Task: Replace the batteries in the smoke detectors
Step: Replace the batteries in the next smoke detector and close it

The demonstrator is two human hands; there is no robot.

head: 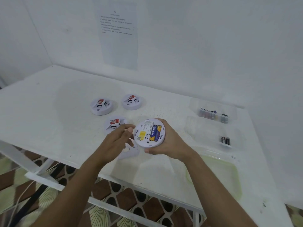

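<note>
Centre of frame: the right hand (165,142) grips a detector (144,138) back-up, fingers curled round its rim, batteries (155,131) seated inside. The blurred left hand (114,141), fingers loosely extended and holding nothing, is at its left edge. Other detectors (101,104) lie on the table (49,112), upper left of it.

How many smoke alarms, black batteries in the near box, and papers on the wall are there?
Smoke alarms: 4, three on the table, one in the right hand
Black batteries in the near box: 2
Papers on the wall: 1
Total: 7
</note>
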